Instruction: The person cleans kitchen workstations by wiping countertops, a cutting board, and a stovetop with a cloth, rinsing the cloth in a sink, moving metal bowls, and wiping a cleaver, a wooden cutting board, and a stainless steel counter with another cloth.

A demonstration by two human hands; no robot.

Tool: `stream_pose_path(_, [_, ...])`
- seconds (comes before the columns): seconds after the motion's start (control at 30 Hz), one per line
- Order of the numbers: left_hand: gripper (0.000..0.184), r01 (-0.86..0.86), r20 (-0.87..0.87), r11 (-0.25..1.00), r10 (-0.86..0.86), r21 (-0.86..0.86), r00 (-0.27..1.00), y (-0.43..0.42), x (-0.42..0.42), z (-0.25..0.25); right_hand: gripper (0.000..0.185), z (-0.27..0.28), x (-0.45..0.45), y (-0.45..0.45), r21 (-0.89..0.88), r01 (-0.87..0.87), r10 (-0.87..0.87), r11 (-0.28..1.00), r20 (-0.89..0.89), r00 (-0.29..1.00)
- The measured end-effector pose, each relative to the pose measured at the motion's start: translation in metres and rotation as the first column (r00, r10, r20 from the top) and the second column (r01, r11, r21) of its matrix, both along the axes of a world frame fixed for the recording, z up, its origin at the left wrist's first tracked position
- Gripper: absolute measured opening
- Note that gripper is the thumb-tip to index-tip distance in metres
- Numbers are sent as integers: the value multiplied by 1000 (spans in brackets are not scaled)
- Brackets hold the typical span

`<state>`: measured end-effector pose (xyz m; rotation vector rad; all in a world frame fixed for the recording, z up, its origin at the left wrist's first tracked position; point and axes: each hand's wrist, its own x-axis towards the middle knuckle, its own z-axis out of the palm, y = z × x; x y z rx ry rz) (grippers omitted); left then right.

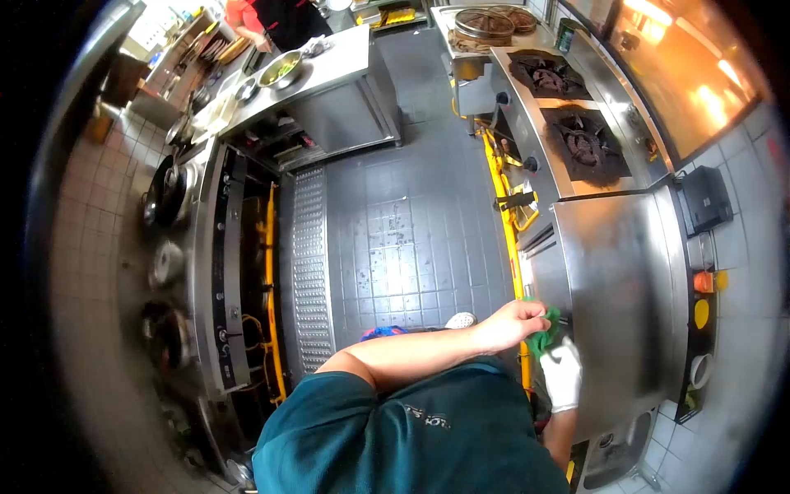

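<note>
My bare left hand [512,327] reaches across my body to the right, its fingers closed on a crumpled green mesh-like cloth [543,336]. Just below it, my right hand [563,377] wears a white glove. Its fingers are curled against the lower end of the green cloth and appear to grip it, though they are partly hidden. Both hands are close together beside the front edge of a stainless steel counter [617,305], above a yellow pipe [508,239].
Burners [583,144] stand beyond the counter on the right, and a sink [617,453] is at the near right. A stove with pans [169,193] lines the left. Ahead, a steel table [341,58] bears a bowl of greens [281,71]; a person [288,20] stands behind it.
</note>
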<state>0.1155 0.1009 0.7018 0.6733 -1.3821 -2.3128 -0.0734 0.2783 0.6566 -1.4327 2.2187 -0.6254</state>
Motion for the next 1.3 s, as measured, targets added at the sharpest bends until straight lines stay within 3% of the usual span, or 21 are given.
stream_pose_path(0.03, [25, -2, -76, 1000, 1, -12, 997, 2, -5, -4, 48, 9, 6, -15, -48, 65, -62, 997, 49, 997])
stream_pose_path(0.1, [23, 9, -114, 995, -20, -96, 993, -7, 1, 30, 67, 40, 19, -38, -258, 77, 16, 963, 340, 940])
stream_pose_path(0.2, [15, -30, -178, 966, -17, -256, 984, -13, -1, 45, 76, 74, 21, -65, -446, -23, 145, 895, 241, 960])
stream_pose_path(0.23, [11, -24, -167, 958, -26, -287, 986, -17, 0, 49, 77, 89, 17, -73, -426, -94, 183, 900, 174, 968])
stream_pose_path(0.27, [10, 78, -50, 960, -95, -268, 994, -25, 9, 57, 79, 84, 15, -76, -462, -31, 214, 886, 348, 913])
stream_pose_path(0.3, [12, 109, 24, 967, -107, -229, 994, -32, 10, 73, 81, 97, 9, -81, -505, -109, 298, 856, 310, 903])
stream_pose_path(0.33, [11, 49, -47, 953, -66, -300, 997, -36, 8, 65, 81, 99, 0, -82, -483, -113, 306, 868, 341, 889])
stream_pose_path(0.37, [16, 42, -72, 980, -57, -195, 996, -40, 7, 74, 80, 107, -5, -86, -484, -106, 333, 869, 414, 847])
stream_pose_path(0.5, [21, 147, -6, 988, -148, -49, 989, -66, -9, 94, 79, 112, -27, -100, -509, -194, 424, 838, 385, 820])
stream_pose_path(0.6, [15, 285, -62, 949, -295, -135, 954, -86, -21, 92, 65, 105, -35, -102, -431, -228, 418, 873, 419, 806])
stream_pose_path(0.67, [10, 313, 16, 927, -317, -204, 948, -84, -26, 110, 55, 98, -38, -98, -225, -201, 302, 953, 728, 616])
stream_pose_path(0.77, [4, 307, 10, 903, -319, -302, 948, -95, -22, 112, 28, 92, -45, -82, -323, -320, 410, 891, 269, 872])
stream_pose_path(0.87, [6, 347, 130, 866, -322, -360, 938, -104, -14, 104, 26, 89, -47, -57, -397, -275, 404, 876, 291, 867])
stream_pose_path(0.93, [8, 359, 184, 848, -311, -389, 932, -107, -10, 100, 26, 89, -46, -45, -332, -242, 358, 912, 350, 866])
stream_pose_path(0.97, [7, 349, 195, 846, -293, -403, 936, -107, -7, 98, 26, 88, -45, -40, -299, -225, 332, 927, 378, 864])
stream_pose_path(1.03, [6, 326, 216, 843, -255, -427, 942, -106, -2, 89, 26, 89, -48, -24, -60, -194, 201, 979, 418, 886])
stream_pose_path(1.13, [6, 380, 335, 822, -248, -424, 909, -108, 8, 64, 22, 62, -48, 2, -140, -127, 178, 982, 466, 867])
stream_pose_path(1.3, [11, 422, 441, 799, -223, -428, 869, -102, 19, 9, 17, 10, -47, 48, -152, -101, 140, 983, 274, 951])
